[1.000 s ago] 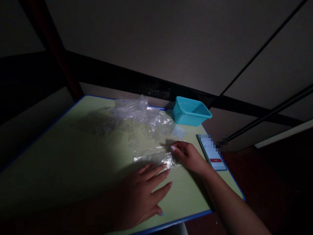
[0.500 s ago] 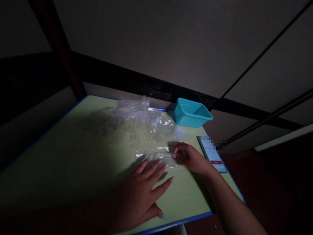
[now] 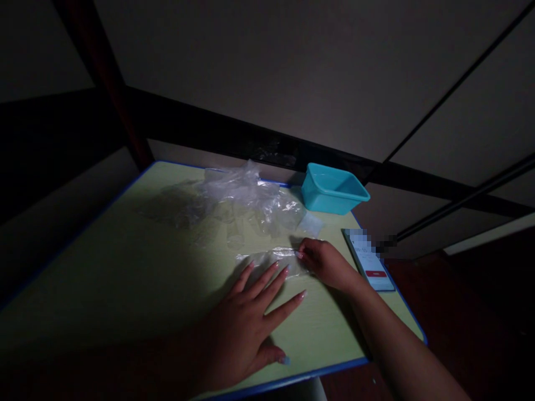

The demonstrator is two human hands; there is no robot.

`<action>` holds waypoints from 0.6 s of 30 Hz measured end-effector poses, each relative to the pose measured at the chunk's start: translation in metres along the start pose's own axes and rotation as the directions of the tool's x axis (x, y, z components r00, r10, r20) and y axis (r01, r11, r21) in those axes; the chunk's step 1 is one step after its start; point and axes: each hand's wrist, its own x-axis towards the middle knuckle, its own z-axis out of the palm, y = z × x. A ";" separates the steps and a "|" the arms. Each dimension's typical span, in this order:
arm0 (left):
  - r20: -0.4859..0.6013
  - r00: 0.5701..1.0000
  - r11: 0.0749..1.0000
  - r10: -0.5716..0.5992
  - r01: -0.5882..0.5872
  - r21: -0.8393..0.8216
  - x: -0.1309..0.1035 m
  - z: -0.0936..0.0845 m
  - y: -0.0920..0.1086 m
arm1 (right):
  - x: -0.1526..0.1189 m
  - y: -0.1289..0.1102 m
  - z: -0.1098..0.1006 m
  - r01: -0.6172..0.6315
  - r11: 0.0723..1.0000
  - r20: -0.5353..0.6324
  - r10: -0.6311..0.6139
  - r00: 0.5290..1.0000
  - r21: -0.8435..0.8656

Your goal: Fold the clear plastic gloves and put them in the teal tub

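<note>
On a blue-edged, pale green table [image 3: 330, 328], the left hand [image 3: 251, 323] lies palm down, fingers spread apart; the right hand [image 3: 324, 262] pinches, thumb to fingers; the clear plastic bag [image 3: 286, 254] lies under the left fingertips, its far edge, toward the right end, in that pinch.

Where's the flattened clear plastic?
Head view, just below centre: the flattened plastic lies on the table, left hand over its near edge, right hand at its right end, crumpled plastic behind.
</note>
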 end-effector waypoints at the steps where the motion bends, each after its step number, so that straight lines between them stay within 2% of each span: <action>1: 0.001 1.000 1.000 -0.009 0.009 0.007 0.000 0.001 0.000 | 0.000 0.000 0.000 0.000 1.000 0.001 0.000 1.000 -0.003; 6: -0.013 0.999 0.999 -0.032 0.032 0.014 -0.001 0.002 0.000 | 0.001 0.002 0.001 0.005 1.000 -0.007 -0.005 1.000 -0.020; 18: 0.084 0.989 0.992 -0.122 0.122 0.004 -0.002 -0.001 0.001 | 0.002 -0.001 0.003 -0.010 0.999 -0.035 0.008 0.999 -0.054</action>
